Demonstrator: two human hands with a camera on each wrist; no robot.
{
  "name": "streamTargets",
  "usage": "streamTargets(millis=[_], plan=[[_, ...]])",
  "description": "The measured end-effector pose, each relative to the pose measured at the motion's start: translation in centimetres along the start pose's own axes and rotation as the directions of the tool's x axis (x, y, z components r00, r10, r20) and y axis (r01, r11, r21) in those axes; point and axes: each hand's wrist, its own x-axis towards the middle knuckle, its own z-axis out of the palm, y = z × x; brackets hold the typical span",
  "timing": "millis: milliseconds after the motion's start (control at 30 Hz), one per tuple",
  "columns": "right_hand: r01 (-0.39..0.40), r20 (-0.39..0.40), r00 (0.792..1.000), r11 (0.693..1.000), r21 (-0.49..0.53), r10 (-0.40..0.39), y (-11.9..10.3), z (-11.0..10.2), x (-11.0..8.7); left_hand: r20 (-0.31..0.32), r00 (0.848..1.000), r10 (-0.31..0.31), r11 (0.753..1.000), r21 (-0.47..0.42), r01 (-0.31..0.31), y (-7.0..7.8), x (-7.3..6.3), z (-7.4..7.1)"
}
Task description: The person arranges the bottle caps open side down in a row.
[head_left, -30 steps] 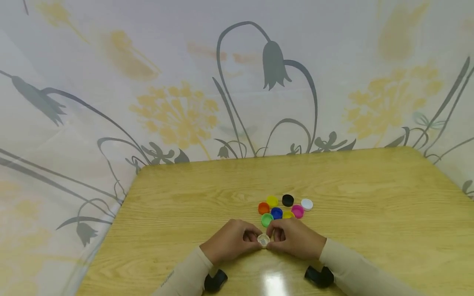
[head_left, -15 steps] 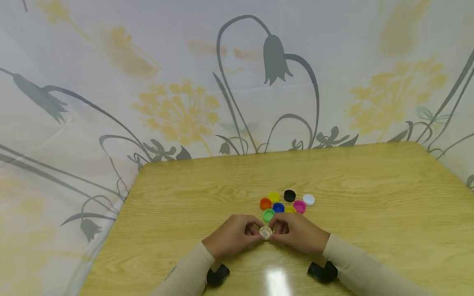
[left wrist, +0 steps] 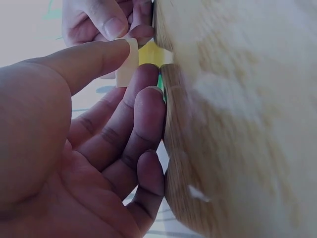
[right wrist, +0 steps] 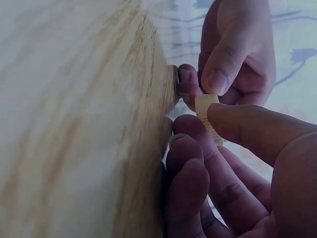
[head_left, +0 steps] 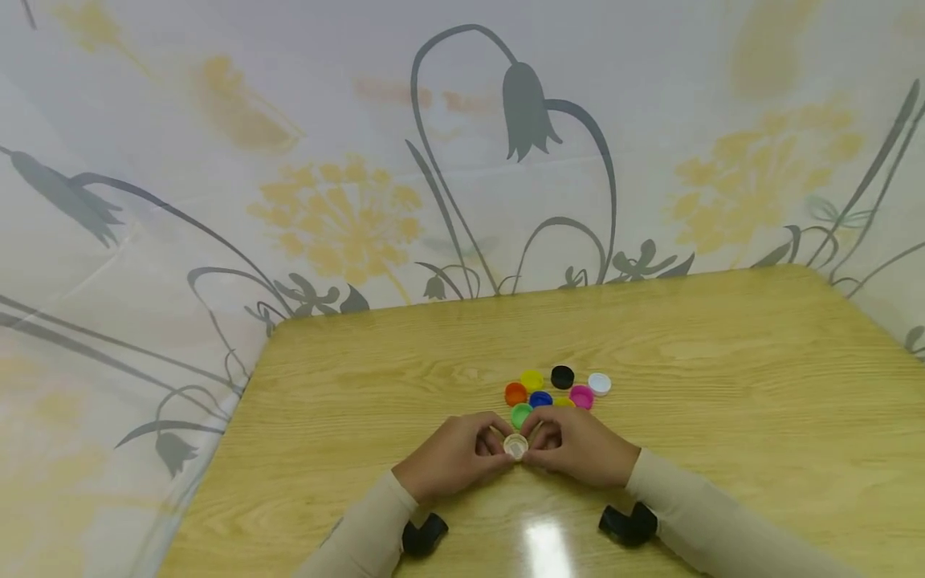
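Observation:
A small cream bottle cap [head_left: 515, 446] is held between my two hands, its hollow side facing up in the head view. From the left, my left hand [head_left: 455, 457] pinches its rim between thumb and fingers. My right hand [head_left: 581, 451] pinches the opposite side. Fine ridges mark the side wall of the cap [right wrist: 209, 119] in the right wrist view. In the left wrist view the lower fingers [left wrist: 150, 119] are curled close to the table. Just beyond the hands lies a green cap [head_left: 521, 415], with a yellow cap [head_left: 564, 403] partly covered by the right hand.
Farther back on the wooden table [head_left: 361, 385] are orange [head_left: 515, 393], yellow [head_left: 531, 379], blue [head_left: 540, 400], black [head_left: 562, 376], magenta [head_left: 581, 396] and white caps [head_left: 599, 384]. A flowered cloth [head_left: 340, 217] hangs behind the table. Black wrist mounts [head_left: 425, 535] sit below the sleeves.
Both hands keep hold of the cream cap and have shifted slightly closer to the green cap in the head view. The head camera has moved a little. The other caps lie as before.

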Motion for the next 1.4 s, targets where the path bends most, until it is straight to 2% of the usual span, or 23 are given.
streamTargets(millis=[533,800,1067,1400], plan=[[0.02,-0.006,1.0,0.998,0.067,-0.02,0.26,-0.02,0.15,-0.011,1.0,0.023,1.0,-0.017,-0.023,-0.03,-0.01,-0.1],[0.022,-0.008,1.0,0.997,0.067,-0.022,0.22,-0.02,0.01,-0.017,0.999,0.029,0.999,-0.035,-0.029,0.17,0.03,0.16],[0.015,-0.021,1.0,0.999,0.051,-0.014,0.05,-0.03,-0.03,-0.053,0.997,0.055,0.998,-0.004,-0.056,0.32,0.07,0.3],[0.003,-0.038,0.999,0.998,0.059,-0.001,0.11,0.1,0.06,-0.066,0.998,0.005,1.0,-0.025,-0.006,0.55,-0.16,0.17]])
